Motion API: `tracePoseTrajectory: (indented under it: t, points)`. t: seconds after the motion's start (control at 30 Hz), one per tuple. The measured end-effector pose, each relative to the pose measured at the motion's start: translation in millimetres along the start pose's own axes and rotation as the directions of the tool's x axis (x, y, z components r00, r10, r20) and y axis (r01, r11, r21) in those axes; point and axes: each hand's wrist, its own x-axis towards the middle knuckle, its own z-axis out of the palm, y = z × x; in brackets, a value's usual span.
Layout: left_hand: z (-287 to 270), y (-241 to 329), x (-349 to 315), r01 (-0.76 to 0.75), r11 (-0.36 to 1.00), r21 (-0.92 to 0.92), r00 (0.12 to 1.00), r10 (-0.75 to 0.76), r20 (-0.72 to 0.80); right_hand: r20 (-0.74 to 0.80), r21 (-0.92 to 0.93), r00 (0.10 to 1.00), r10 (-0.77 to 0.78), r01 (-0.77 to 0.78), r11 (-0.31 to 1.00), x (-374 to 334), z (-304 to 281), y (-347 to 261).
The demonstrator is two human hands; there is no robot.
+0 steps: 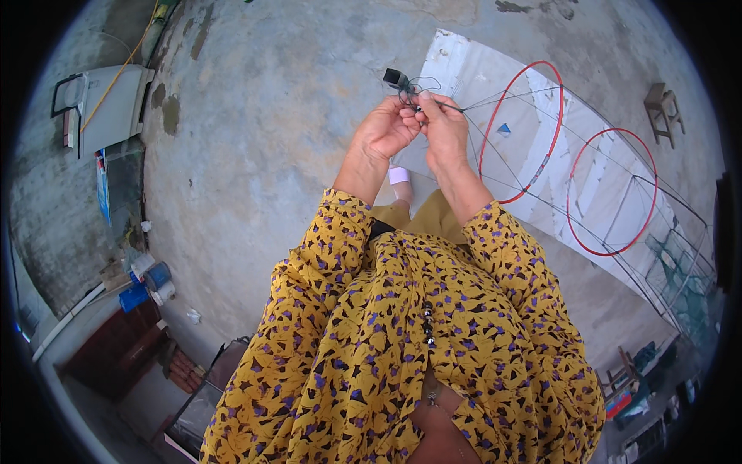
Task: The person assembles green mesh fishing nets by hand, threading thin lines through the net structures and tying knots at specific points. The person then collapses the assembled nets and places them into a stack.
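My left hand (389, 129) and my right hand (447, 127) meet in front of me, with fingers pinched close together on thin dark cord (462, 110). A loose loop of this cord stands up above the fingertips. Beside the left fingertips is a small black block (396, 78); whether it hangs from the cord is hard to tell. From the right hand, several cords fan out to a red hoop (559, 124). Farther right is a second red hoop (656, 182), joined by more cords. The exact grip of the fingertips is partly hidden.
Under the hoops lies a long whitish board or sheet (444, 54), with a small blue triangle (504, 130) on it. Green netting (680, 278) is bunched at the right end. A small stool (663, 112) stands beyond. Blue containers (135, 294) sit by the left wall.
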Motion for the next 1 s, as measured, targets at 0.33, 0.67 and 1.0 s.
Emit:
tracePoseTrajectory:
  t: [0.33,0.67,1.0]
  points:
    - [13,0,-5,0.132,0.948,-0.290,0.976,-0.176,-0.130,-0.041,0.043,0.999,0.012,-0.010,0.999,-5,-1,-9]
    - [0,-7,-14,-0.071,0.980,-0.183,0.997,0.066,-0.037,-0.012,0.021,1.000,0.001,-0.001,1.000,-12,2,5]
    - [-2,-10,-11,-0.061,0.983,-0.174,0.998,0.062,0.000,0.021,0.016,1.000,-0.019,0.019,1.000,-10,-5,7]
